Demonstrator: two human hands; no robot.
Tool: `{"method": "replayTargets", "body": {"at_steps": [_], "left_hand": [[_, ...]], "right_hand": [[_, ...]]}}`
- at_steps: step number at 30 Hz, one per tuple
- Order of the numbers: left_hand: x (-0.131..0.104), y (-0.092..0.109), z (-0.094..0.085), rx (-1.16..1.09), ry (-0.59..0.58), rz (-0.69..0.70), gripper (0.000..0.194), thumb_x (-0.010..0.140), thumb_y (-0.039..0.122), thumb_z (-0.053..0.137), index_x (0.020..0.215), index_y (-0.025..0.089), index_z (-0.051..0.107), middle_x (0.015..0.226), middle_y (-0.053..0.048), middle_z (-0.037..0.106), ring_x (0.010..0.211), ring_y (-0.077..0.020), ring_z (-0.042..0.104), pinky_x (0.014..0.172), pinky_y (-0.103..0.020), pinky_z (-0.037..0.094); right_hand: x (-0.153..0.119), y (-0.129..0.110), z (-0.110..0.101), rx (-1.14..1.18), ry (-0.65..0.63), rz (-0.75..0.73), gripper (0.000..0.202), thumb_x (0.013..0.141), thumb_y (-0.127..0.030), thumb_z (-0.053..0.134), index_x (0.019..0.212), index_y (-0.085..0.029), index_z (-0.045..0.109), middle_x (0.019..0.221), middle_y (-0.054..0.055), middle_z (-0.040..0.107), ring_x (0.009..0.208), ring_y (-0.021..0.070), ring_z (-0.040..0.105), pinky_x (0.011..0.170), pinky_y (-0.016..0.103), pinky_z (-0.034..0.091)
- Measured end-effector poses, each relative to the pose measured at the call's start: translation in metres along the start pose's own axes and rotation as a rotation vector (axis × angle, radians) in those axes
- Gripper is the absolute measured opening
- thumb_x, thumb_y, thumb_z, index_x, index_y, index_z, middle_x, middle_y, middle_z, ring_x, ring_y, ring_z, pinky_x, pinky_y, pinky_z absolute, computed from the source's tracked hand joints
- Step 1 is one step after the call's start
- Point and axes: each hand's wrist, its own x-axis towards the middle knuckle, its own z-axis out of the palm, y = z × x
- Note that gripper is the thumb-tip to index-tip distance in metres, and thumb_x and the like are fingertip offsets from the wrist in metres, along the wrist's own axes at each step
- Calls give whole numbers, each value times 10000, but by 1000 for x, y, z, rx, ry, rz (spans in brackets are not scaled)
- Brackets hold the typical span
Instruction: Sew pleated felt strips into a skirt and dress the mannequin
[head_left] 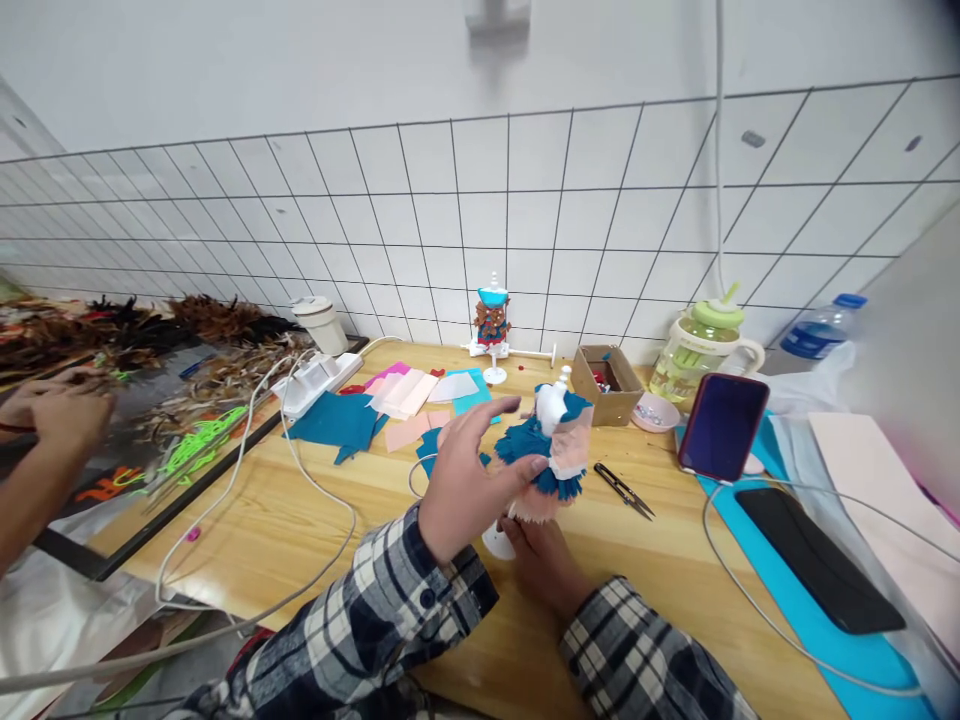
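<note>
A miniature white dress form (551, 405) stands in front of me, tilted slightly, wrapped in fringed teal and pale pink material. My left hand (472, 475) is on its left side, fingers stretched forward and apart from the thumb. The thumb tip touches the front of the skirt or comes very near it. Below the skirt, my right hand (544, 560) closes its fingers at the stand's thin stem, just above the round white base (498, 540). The right fingertips are partly hidden. A pair of thread snips (624, 490) lies to the right of the form.
Behind stands a second dressed mini form (493, 320). Teal sheets (334, 420), a power strip (319, 385) and a loose white cable lie left. A cardboard box (606, 385), jug (694, 350), propped phone (724, 425) and black phone (817, 560) are right. Another person's hands (64, 410) work at far left.
</note>
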Motion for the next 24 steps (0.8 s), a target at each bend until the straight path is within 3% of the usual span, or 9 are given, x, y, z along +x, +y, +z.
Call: {"method": "replayTargets", "body": {"at_steps": [3, 7, 13, 17, 24], "left_hand": [[-8, -2, 5, 138, 126, 230, 264, 831, 360, 666, 1075, 261, 684, 1206, -61, 668, 1146, -253, 571, 1042, -446, 372], [-14, -9, 5, 275, 80, 413, 216, 870, 280, 614, 1066, 300, 704, 1066, -16, 736, 1054, -235, 610, 1107, -502, 228], [-20, -18, 12, 308, 71, 401, 213, 855, 297, 618, 1038, 325, 723, 1006, 1, 757, 985, -240, 618, 1118, -525, 197], [-25, -24, 19, 305, 151, 420, 211, 849, 267, 635, 1026, 341, 722, 987, 19, 763, 929, -221, 633, 1137, -539, 111], [-31, -36, 25, 307, 183, 351, 176, 866, 313, 630, 993, 375, 735, 943, 19, 763, 897, -217, 614, 1126, -526, 104]], "right_hand": [[0, 1, -2, 57, -14, -37, 461, 972, -256, 375, 1432, -236, 367, 1330, 96, 573, 1241, 238, 519, 1034, 431, 440], [-3, 3, -1, 4, -32, -38, 438, 962, -216, 361, 1394, -230, 431, 1329, 100, 575, 1300, 257, 470, 1092, 485, 385], [-2, 2, 0, -42, -23, -83, 447, 947, -159, 340, 1366, -249, 468, 1361, 95, 552, 1295, 260, 476, 1107, 517, 365], [1, 0, -1, -27, 9, -94, 476, 941, -143, 351, 1404, -234, 421, 1400, 100, 523, 1314, 252, 457, 1109, 503, 368], [-4, 11, 6, -46, -36, -20, 384, 928, -158, 389, 1256, -226, 577, 1232, 103, 637, 1189, 275, 550, 1090, 515, 368]]}}
